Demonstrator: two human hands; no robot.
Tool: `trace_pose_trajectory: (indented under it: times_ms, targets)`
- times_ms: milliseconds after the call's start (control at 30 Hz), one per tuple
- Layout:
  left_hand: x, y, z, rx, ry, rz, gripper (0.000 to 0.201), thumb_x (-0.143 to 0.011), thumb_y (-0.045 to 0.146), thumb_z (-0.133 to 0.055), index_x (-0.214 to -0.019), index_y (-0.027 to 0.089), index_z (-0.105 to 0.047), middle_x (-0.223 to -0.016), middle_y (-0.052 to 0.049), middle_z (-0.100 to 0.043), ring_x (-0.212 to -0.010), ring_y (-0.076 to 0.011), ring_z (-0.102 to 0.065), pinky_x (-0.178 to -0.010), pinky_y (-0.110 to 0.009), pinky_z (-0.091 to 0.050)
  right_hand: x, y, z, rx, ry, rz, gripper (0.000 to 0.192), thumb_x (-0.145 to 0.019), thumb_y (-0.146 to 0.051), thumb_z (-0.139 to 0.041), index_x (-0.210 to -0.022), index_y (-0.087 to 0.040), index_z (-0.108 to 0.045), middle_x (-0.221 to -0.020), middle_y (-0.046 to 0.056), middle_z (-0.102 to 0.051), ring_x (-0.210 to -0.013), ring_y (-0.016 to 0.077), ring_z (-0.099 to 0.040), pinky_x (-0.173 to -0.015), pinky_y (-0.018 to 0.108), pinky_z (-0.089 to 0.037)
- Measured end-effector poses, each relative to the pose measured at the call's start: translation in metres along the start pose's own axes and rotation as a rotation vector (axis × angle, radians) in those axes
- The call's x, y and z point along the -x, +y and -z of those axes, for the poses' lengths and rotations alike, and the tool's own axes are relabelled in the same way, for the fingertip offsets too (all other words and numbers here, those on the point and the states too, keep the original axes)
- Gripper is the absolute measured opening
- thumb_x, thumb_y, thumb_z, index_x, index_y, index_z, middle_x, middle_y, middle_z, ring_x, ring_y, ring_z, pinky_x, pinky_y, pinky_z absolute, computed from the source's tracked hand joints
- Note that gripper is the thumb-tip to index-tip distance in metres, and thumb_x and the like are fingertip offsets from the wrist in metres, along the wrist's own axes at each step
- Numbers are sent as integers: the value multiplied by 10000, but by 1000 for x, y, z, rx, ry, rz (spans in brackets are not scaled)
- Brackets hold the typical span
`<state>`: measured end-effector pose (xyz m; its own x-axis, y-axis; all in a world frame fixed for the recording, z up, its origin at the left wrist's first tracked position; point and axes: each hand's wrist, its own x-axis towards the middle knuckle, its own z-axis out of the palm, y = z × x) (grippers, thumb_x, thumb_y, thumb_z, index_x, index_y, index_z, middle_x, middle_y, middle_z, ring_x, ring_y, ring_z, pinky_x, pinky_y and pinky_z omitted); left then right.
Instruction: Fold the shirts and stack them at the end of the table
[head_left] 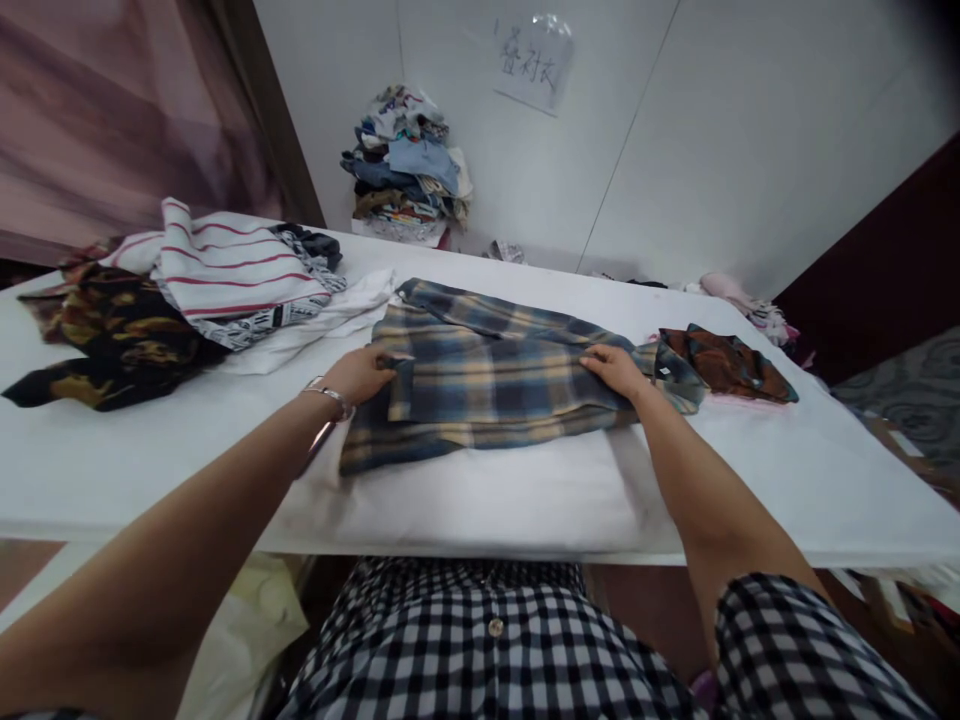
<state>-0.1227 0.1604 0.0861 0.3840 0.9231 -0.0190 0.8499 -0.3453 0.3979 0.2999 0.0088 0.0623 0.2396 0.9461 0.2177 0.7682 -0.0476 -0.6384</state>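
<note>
A plaid shirt point(495, 370) in dark blue, grey and tan lies partly folded across the white table in front of me. Its collar points right and its hem is at the left. My left hand point(367, 372), with a bracelet at the wrist, pinches the edge of a folded layer near the hem. On the right, my right hand point(611, 368) has its fingers closed on the shirt's fabric near the collar end. Beneath the shirt's front edge, a pale rectangular area shows on the tabletop.
Loose garments pile up at the table's left, among them a white and red striped one point(225, 265) and a dark patterned one point(127, 340). A folded brown garment point(724, 365) lies to the right. Behind the table rises a clothes stack point(412, 165); a paper sign point(534, 65) hangs on the wall.
</note>
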Motion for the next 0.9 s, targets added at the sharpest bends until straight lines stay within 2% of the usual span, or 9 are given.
trace_pose_trajectory:
  times_ms: [100, 200, 400, 500, 567, 633, 700, 833, 900]
  targets:
    - [-1, -4, -13, -30, -48, 56, 399, -732, 445, -542, -1021, 190, -646, -937, -73, -697, -880, -254, -636, -741, -305, -473, -1, 18, -19, 94, -58, 14, 299, -782, -414, -578, -899, -162, -687, -901, 72, -707, -849, 242, -626, -809, 377, -481]
    - [13, -10, -12, 49, 16, 103, 513, -771, 544, -496, -1137, 199, -601, -988, -66, -694, -902, -239, -640, -749, -295, -476, 7, 28, -21, 143, -19, 38, 392, -832, -463, -522, -1047, -173, -672, -1077, 99, -687, -1001, 261, -619, -910, 406, -461]
    - [87, -21, 3, 66, 144, 135, 460, -827, 533, -449, -1140, 220, -573, -959, -32, -686, -827, -191, -643, -705, -274, -454, 40, 41, 5, 374, 16, 1, 521, -845, -560, -463, -1195, -203, -610, -1161, 113, -654, -1046, 303, -610, -913, 450, -469]
    - [125, -23, -10, -11, 126, 187, 483, -808, 557, -481, -1143, 218, -557, -1006, -41, -674, -828, -201, -642, -681, -287, -452, 62, 59, 12, 424, 59, 51, 547, -849, -569, -438, -1202, -182, -598, -1153, 129, -648, -1046, 303, -604, -905, 444, -473]
    - [139, -21, -21, -55, 105, 196, 476, -801, 525, -510, -1162, 215, -540, -1040, -55, -665, -873, -221, -640, -695, -301, -457, 75, 72, 13, 450, 107, 59, 556, -846, -570, -432, -1196, -170, -596, -1144, 136, -647, -1047, 304, -597, -907, 447, -470]
    - [143, -18, -28, -75, 87, 165, 395, -825, 421, -499, -1162, 217, -538, -1043, -60, -668, -910, -228, -637, -722, -310, -460, 83, 82, 13, 475, 166, 58, 553, -843, -565, -425, -1186, -167, -597, -1122, 138, -648, -1031, 303, -594, -892, 451, -473]
    - [142, -15, -26, -54, 90, 121, 322, -834, 312, -465, -1127, 213, -556, -1024, -60, -677, -921, -219, -636, -751, -306, -460, 86, 90, 12, 490, 216, 59, 536, -842, -553, -412, -1146, -163, -619, -1060, 139, -659, -996, 301, -594, -860, 451, -482]
    - [139, -17, -3, 44, 173, 93, 290, -824, 305, -451, -1069, 221, -581, -869, -24, -690, -840, -194, -642, -732, -280, -456, 85, 101, 11, 433, 272, 30, 448, -824, -503, -419, -998, -182, -679, -932, 116, -683, -895, 284, -618, -776, 426, -503]
    - [141, -21, 4, 38, 122, 119, 291, -826, 330, -450, -1064, 227, -582, -770, -5, -678, -775, -192, -642, -686, -277, -446, 86, 104, 10, 390, 297, 17, 401, -811, -474, -440, -959, -196, -688, -923, 101, -690, -870, 272, -629, -762, 414, -506]
